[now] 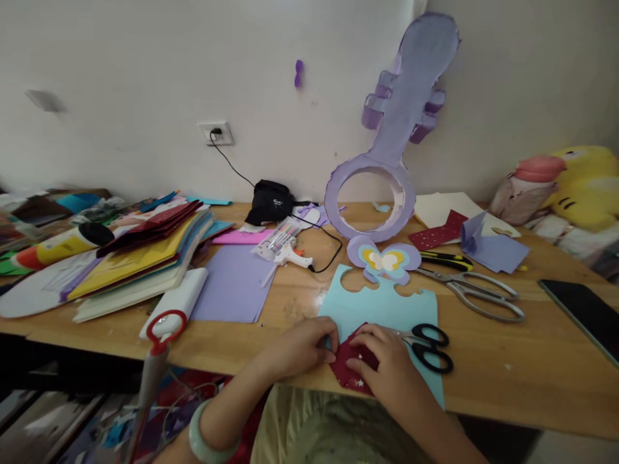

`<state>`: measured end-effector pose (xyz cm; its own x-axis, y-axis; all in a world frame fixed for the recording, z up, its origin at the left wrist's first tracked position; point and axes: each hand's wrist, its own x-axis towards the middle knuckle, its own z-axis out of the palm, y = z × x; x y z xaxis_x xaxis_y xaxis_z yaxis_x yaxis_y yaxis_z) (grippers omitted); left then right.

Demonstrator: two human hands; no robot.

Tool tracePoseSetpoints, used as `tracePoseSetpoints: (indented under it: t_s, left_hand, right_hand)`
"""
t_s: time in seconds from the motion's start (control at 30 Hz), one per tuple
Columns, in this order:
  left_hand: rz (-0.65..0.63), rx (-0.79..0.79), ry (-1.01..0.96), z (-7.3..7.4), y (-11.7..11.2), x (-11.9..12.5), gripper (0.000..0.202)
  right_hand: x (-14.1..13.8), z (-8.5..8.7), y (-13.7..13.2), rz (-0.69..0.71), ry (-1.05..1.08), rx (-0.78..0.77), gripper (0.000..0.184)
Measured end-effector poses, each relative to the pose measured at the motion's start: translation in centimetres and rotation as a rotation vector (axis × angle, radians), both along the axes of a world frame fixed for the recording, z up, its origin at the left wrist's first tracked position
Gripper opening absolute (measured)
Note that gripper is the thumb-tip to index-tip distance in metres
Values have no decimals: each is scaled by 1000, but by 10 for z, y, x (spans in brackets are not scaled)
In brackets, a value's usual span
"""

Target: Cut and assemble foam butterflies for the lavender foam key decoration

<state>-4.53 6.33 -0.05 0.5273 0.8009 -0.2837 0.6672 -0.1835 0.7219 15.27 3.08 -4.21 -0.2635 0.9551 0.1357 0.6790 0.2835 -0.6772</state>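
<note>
At the table's near edge both my hands press on a small dark red starred paper piece. My left hand pinches its left corner with curled fingers. My right hand lies over its right side, fingers bent on it. The red piece rests on a light blue sheet with scalloped cut-outs. Black-handled scissors lie just right of my right hand on that sheet. A paper butterfly sits at the sheet's far edge.
Large metal scissors, a yellow-black cutter and a dark tablet lie to the right. A purple cardboard ring shape leans on the wall. A glue gun, purple sheet and a paper stack fill the left.
</note>
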Motion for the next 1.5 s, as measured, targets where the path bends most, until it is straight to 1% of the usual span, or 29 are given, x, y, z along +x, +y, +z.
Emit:
tracePoseSetpoints:
  t_s: [0.1,0.17,0.27,0.37,0.4,0.47,0.53,0.6,0.7,0.83,0.9,0.97,1.07,1.17,1.3,1.4,1.5]
  left_hand:
    - [-16,-9,19,0,0,0,8]
    - [10,26,7,0,-1,0,13]
    - [67,87,-4,-2,-5,0,24]
    - [107,127,-7,-2,-13,5,31]
    - [128,147,-9,-2,-16,8,29]
    - [192,180,-3,-2,-24,16,21]
    - [259,207,37,-2,-33,24,15]
    - [297,234,98,-4,-42,30,19]
    - [287,245,137,-8,-49,34,28]
    - [281,222,99,-10,-52,34,34]
    - [295,214,69,-10,-53,33,38]
    - [315,187,36,-12,-53,32,37]
    - [329,97,-49,-14,-52,31,29]
    - [278,68,-174,-12,-49,31,26]
    - [202,133,-217,-2,-44,32,26]
    - [185,137,-249,3,-41,32,26]
    - [177,127,-274,4,-38,30,27]
  right_hand:
    - [1,-2,3,29,21,-33,24]
    - [1,-4,3,31,4,-22,28]
    - [4,-9,4,10,9,35,31]
    - [16,-13,7,-12,81,134,25]
    - [22,-14,8,-29,88,186,23]
    - [31,-15,11,-67,57,272,26]
    - [36,-15,12,-82,12,288,28]
    - [36,-14,10,-61,24,240,28]
    - [30,-13,5,-53,145,145,27]
    - [24,-13,-1,-162,307,-12,23]
    - [22,-12,-4,-195,364,-78,24]
    - [21,-11,-7,-206,404,-72,26]
    - [19,-10,-10,-239,487,-50,28]
    - [20,-8,-10,-258,588,-133,37]
    - [27,3,-9,-191,504,-218,37]
    - [34,12,-9,-179,479,-236,37]
    - [37,14,-10,-147,457,-274,34]
